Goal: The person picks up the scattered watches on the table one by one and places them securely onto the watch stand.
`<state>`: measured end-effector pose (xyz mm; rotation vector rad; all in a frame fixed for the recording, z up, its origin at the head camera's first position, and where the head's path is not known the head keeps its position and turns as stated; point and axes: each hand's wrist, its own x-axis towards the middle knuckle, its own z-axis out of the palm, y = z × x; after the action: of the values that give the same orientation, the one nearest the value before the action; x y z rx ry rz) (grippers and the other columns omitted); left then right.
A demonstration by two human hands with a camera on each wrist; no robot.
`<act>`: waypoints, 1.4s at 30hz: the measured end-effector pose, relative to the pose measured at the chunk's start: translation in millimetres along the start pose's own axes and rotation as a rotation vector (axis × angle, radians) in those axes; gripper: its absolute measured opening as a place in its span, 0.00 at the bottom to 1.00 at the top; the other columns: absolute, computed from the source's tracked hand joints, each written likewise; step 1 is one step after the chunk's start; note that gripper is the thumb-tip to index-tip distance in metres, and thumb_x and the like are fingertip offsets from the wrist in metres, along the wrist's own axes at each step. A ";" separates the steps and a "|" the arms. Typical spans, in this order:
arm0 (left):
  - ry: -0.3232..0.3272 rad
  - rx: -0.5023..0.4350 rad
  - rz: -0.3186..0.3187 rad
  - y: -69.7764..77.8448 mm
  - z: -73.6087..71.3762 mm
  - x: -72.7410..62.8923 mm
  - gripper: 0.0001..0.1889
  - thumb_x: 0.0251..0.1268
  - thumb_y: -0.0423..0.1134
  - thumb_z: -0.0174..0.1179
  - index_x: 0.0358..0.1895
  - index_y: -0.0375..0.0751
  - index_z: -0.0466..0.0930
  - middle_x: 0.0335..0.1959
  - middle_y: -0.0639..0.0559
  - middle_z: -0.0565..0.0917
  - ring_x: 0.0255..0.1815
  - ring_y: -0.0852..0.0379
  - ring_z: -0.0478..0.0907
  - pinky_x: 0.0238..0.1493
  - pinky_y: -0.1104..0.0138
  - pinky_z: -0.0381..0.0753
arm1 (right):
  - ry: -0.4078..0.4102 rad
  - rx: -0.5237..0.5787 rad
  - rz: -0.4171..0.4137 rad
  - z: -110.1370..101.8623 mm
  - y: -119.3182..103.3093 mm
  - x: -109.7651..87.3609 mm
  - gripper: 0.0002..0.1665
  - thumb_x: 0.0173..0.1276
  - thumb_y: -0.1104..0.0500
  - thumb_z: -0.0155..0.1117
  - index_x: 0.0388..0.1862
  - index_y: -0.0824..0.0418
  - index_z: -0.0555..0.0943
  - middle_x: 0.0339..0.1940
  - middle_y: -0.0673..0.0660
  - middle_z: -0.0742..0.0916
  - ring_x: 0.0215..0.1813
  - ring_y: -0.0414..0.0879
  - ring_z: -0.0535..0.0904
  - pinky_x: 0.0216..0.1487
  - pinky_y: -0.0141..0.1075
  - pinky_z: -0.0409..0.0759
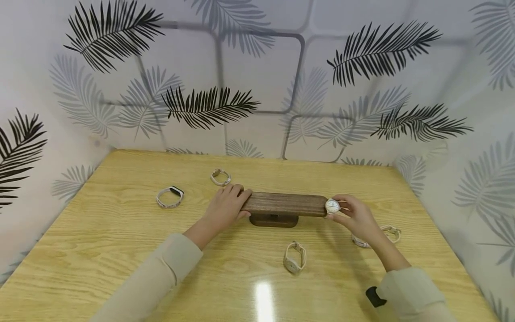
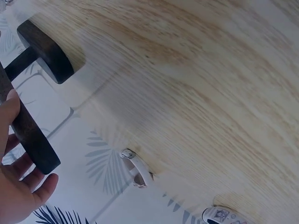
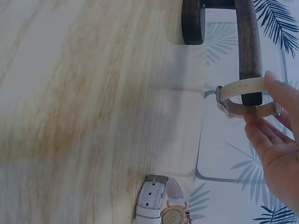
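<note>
A dark brown wooden watch stand [image 1: 285, 204] stands mid-table, its flat bar raised above a rounded base [image 1: 273, 220]. My left hand [image 1: 226, 206] grips the left end of the bar, thumb on the near side and fingers over the far side. At the opposite end, my right hand [image 1: 357, 218] pinches a watch [image 1: 332, 206] with a white round dial. In the right wrist view, the cream strap [image 3: 243, 87] of this watch is buckled into a loop, and the tip of the bar [image 3: 251, 95] sits inside it.
On the wooden table, a looped watch [image 1: 295, 258] lies in front of the stand. A black-faced band [image 1: 170, 197] and another watch [image 1: 220, 177] lie to the left. Beneath the right forearm are a white-strapped watch [image 1: 360, 242] and a cream one [image 1: 392, 232]. Leaf-patterned walls [image 1: 257, 134] enclose the table.
</note>
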<state>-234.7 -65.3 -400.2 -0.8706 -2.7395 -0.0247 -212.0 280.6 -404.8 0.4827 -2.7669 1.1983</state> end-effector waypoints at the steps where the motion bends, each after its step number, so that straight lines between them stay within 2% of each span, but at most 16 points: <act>1: -0.004 0.002 -0.002 0.9 -0.5 0.3 0.28 0.60 0.53 0.59 0.60 0.42 0.69 0.52 0.43 0.73 0.54 0.46 0.72 0.49 0.56 0.75 | -0.002 0.000 0.004 -0.3 -0.7 0.8 0.28 0.60 0.65 0.66 0.57 0.73 0.70 0.56 0.71 0.76 0.58 0.66 0.74 0.57 0.49 0.75; 6: -0.018 0.003 -0.010 2.8 -0.4 1.2 0.29 0.59 0.52 0.60 0.60 0.42 0.68 0.53 0.42 0.73 0.55 0.45 0.71 0.50 0.56 0.76 | -0.017 0.000 0.002 -1.6 -3.2 4.2 0.28 0.60 0.65 0.66 0.58 0.72 0.70 0.57 0.72 0.76 0.59 0.66 0.74 0.58 0.49 0.74; 13: 0.009 0.009 0.002 3.0 1.2 1.1 0.28 0.58 0.52 0.61 0.59 0.42 0.69 0.52 0.42 0.74 0.53 0.45 0.72 0.50 0.57 0.76 | -0.036 -0.042 -0.039 0.3 1.5 8.6 0.27 0.58 0.63 0.67 0.56 0.70 0.72 0.55 0.70 0.78 0.57 0.67 0.75 0.58 0.50 0.74; 20: 0.010 -0.028 0.001 2.7 2.4 1.3 0.28 0.58 0.51 0.61 0.59 0.41 0.69 0.53 0.41 0.73 0.54 0.44 0.71 0.52 0.55 0.75 | -0.010 -0.093 -0.109 4.0 7.6 11.9 0.30 0.54 0.62 0.70 0.55 0.69 0.73 0.54 0.70 0.80 0.56 0.66 0.76 0.55 0.50 0.76; 28: 0.039 -0.030 0.013 1.4 3.7 1.5 0.28 0.57 0.50 0.62 0.58 0.41 0.70 0.52 0.42 0.73 0.53 0.44 0.71 0.51 0.55 0.75 | 0.047 -0.181 -0.200 8.4 10.1 15.3 0.31 0.48 0.64 0.73 0.52 0.70 0.76 0.50 0.68 0.82 0.53 0.64 0.78 0.52 0.47 0.78; 35: 0.032 -0.054 0.013 0.7 3.6 1.1 0.27 0.57 0.49 0.62 0.58 0.41 0.70 0.52 0.42 0.73 0.53 0.44 0.70 0.51 0.54 0.75 | 0.073 -0.202 -0.276 13.7 7.3 20.7 0.31 0.42 0.65 0.75 0.49 0.70 0.78 0.48 0.66 0.83 0.51 0.61 0.80 0.50 0.44 0.79; 42: 0.014 -0.083 0.005 0.8 1.4 1.5 0.27 0.57 0.48 0.62 0.59 0.40 0.70 0.52 0.41 0.73 0.54 0.43 0.70 0.53 0.52 0.74 | 0.077 -0.310 -0.325 14.3 -0.4 23.8 0.30 0.40 0.62 0.77 0.46 0.67 0.79 0.46 0.65 0.84 0.47 0.58 0.81 0.46 0.48 0.80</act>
<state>-235.8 -63.7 -401.2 -0.8950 -2.7407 -0.1445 -233.7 264.0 -409.6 0.7921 -2.6071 0.6885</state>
